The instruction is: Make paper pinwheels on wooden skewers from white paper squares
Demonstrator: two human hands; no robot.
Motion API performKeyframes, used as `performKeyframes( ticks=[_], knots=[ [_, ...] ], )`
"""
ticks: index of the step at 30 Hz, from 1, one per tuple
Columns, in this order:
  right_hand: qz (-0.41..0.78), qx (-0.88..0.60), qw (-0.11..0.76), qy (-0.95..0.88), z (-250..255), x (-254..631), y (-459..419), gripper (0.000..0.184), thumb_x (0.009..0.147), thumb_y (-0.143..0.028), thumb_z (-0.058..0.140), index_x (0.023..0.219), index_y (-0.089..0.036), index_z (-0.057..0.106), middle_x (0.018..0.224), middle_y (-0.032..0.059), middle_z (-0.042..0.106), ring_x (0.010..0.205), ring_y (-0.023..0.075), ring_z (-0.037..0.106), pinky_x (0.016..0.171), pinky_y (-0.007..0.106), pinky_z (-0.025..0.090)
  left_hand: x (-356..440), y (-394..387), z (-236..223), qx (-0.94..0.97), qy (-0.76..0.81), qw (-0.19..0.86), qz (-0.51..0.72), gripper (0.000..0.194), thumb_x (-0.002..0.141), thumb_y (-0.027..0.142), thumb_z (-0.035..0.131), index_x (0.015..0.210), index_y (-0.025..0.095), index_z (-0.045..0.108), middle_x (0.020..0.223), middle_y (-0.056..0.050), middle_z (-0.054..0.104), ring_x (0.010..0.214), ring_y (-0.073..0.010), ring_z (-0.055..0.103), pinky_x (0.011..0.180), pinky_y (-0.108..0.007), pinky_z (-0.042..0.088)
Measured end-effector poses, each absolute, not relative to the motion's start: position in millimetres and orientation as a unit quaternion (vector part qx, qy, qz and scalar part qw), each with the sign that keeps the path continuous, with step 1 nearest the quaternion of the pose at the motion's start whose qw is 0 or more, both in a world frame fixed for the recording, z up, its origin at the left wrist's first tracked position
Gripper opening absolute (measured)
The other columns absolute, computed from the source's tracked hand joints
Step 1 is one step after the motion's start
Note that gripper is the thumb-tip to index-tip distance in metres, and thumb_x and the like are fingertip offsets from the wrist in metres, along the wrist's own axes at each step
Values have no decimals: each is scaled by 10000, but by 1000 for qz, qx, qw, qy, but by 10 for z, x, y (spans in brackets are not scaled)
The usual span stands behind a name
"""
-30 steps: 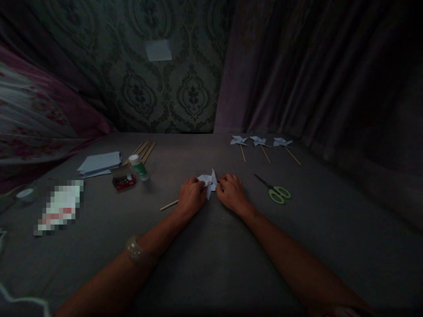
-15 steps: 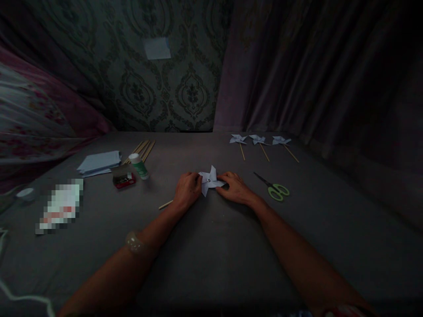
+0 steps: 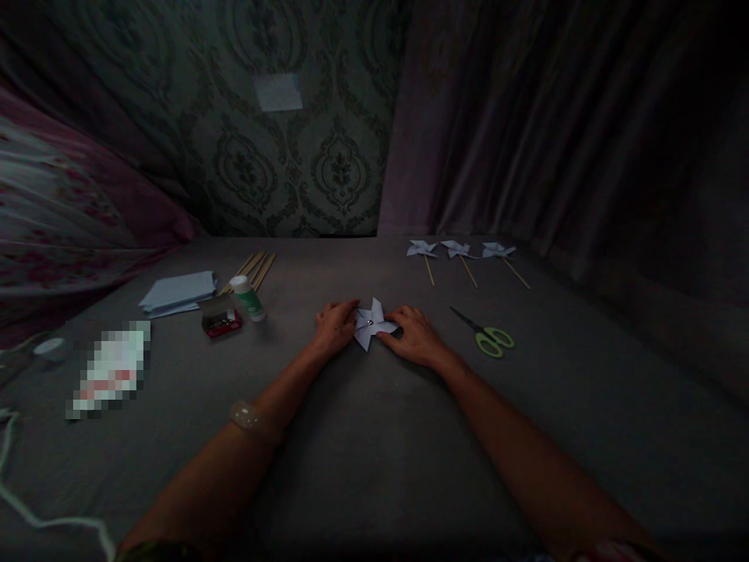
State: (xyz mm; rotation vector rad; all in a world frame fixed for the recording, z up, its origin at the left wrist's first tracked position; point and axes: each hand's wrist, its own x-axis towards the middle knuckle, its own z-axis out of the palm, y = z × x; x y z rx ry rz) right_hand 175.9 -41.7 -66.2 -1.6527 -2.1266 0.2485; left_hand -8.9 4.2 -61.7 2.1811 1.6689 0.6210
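A white paper pinwheel point(image 3: 374, 331) with a shiny pin at its centre lies between my hands over the table. My left hand point(image 3: 335, 324) is closed at its left side, fingertips on the left blade. On the opposite side, my right hand point(image 3: 413, 334) pinches the right blade between thumb and fingers. No stick shows at the pinwheel; the left hand could be covering one. Green-handled scissors point(image 3: 488, 337) lie to the right of my right hand, blades pointing away to the left.
Three pinwheels on sticks point(image 3: 458, 250) lie at the back right. On the left are a glue bottle point(image 3: 248, 298), an open red box point(image 3: 222, 325) of small pins, several wooden sticks point(image 3: 264, 273), stacked paper point(image 3: 179, 293), a blurred packet point(image 3: 114, 371) and a white cord point(image 3: 35, 518).
My left hand has shifted slightly left and its fingers have spread a little along the blade. The stick end that showed beside the left wrist is out of sight. The right hand stays at its blade.
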Motion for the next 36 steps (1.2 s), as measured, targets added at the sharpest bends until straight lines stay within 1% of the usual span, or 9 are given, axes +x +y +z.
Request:
performKeyframes(
  ticks=[6, 10, 17, 21, 27, 36],
  knots=[
    [85, -585, 218, -777, -676, 1774, -413, 446, 822, -467, 625, 1169, -187, 619, 1111, 89, 593, 1059, 227, 510, 925, 361, 376, -92, 35, -637, 771, 580, 149, 215, 384, 913, 198, 411, 1254, 209, 586, 1242, -86, 637, 1221, -263, 489, 1009, -441, 360],
    [82, -592, 223, -770, -686, 1773, -405, 416, 836, -450, 610, 1155, -182, 630, 1113, 88, 595, 1053, 229, 509, 932, 364, 377, -84, 15, -620, 788, 570, 133, 191, 399, 901, 166, 397, 1250, 207, 587, 1261, -102, 615, 1215, -281, 473, 975, -445, 378],
    [112, -550, 211, -801, -693, 1879, -351, 460, 801, -439, 660, 1195, -206, 608, 1125, 87, 584, 1082, 228, 514, 931, 366, 384, -68, -10, -570, 799, 565, 128, 163, 434, 881, 135, 375, 1239, 242, 596, 1283, -92, 586, 1200, -292, 465, 937, -434, 395],
    [124, -533, 224, -806, -701, 1917, -328, 430, 814, -410, 662, 1177, -185, 619, 1125, 89, 590, 1084, 219, 516, 942, 352, 386, -72, -4, -581, 797, 568, 128, 159, 435, 879, 137, 381, 1247, 235, 592, 1289, -97, 577, 1199, -294, 462, 934, -431, 394],
    [85, -528, 229, -813, -705, 1882, -356, 352, 859, -397, 611, 1141, -188, 641, 1085, 88, 605, 1065, 210, 523, 928, 356, 391, -87, 8, -604, 801, 562, 129, 163, 445, 867, 118, 390, 1236, 258, 594, 1302, -79, 569, 1189, -281, 467, 925, -406, 398],
    [75, -541, 235, -804, -694, 1848, -384, 338, 855, -395, 612, 1119, -187, 653, 1070, 80, 609, 1054, 209, 522, 932, 350, 387, -76, -6, -588, 796, 565, 134, 170, 436, 857, 107, 395, 1211, 245, 609, 1266, -88, 585, 1175, -284, 474, 925, -429, 399]
  ],
)
